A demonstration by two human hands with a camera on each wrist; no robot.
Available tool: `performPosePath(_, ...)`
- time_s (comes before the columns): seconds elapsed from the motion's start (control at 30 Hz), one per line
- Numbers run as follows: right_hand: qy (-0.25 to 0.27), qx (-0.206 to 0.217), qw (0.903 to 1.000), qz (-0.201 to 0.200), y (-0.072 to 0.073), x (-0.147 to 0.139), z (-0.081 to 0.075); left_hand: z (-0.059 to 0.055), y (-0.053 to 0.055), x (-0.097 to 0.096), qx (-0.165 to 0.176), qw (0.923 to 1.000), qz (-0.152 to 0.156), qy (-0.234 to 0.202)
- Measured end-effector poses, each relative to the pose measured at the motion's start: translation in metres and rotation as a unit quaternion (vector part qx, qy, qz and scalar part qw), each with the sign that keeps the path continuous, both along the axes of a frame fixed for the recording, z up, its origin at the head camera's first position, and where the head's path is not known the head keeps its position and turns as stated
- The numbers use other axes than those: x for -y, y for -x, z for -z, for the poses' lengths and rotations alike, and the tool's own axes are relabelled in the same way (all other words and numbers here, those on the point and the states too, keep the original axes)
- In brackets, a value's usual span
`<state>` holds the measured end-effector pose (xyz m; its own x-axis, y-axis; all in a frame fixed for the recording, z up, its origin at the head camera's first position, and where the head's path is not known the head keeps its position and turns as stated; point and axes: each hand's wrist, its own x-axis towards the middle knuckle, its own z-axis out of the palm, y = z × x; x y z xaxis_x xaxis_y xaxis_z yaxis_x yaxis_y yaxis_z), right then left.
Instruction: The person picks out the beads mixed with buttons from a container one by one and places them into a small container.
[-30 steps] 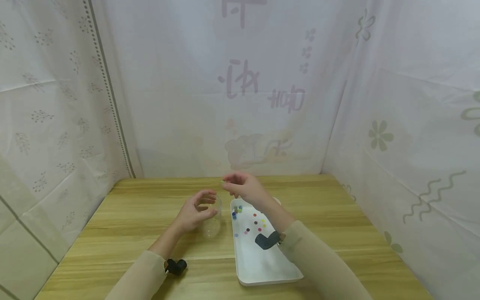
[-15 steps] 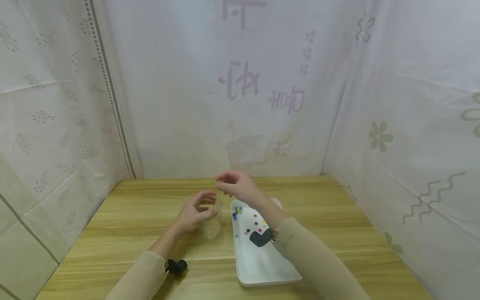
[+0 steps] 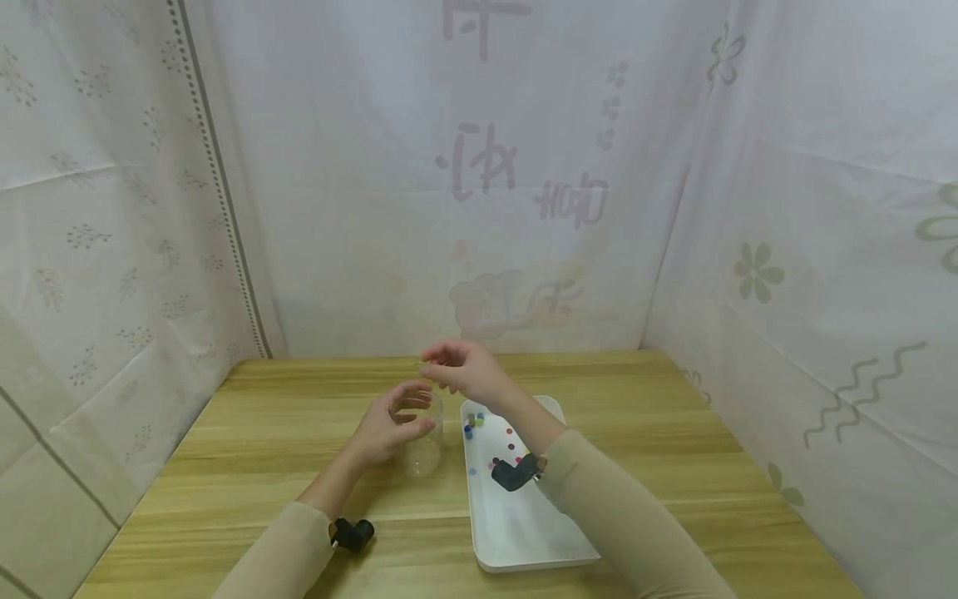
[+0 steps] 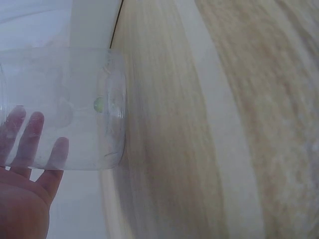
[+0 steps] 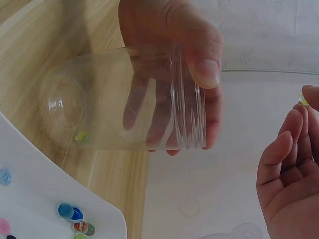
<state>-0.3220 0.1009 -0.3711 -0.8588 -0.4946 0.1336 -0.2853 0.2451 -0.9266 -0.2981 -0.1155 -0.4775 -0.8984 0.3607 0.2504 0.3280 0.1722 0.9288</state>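
Pinching small yellow-green glass marble [image 5: 302, 98] between fingertips and thumb, right hand [image 3: 466, 372] hovers above clear plastic threaded-neck jar [image 5: 107, 97]. Smooth marble could slip early, miss mouth, roll across wood-grain table [image 3: 224, 474]. Left hand [image 3: 385, 426] wraps jar near rim; thumb lies close to mouth, might deflect marble. Looser hold could let light jar tip if wrist bumps it.
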Motion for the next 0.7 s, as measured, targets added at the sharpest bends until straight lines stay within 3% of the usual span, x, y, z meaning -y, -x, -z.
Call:
performPosePath(0.3,0.0,-0.007,0.9999,-0.014,0.0,-0.001,0.002,0.0,0.001,0.0,-0.007,1.0,0.006,0.004)
performPosePath(0.7,0.027,0.006,0.9989,0.037,0.006,-0.031,0.012,-0.001,-0.001,0.0,-0.008,0.9999,0.004,0.004)
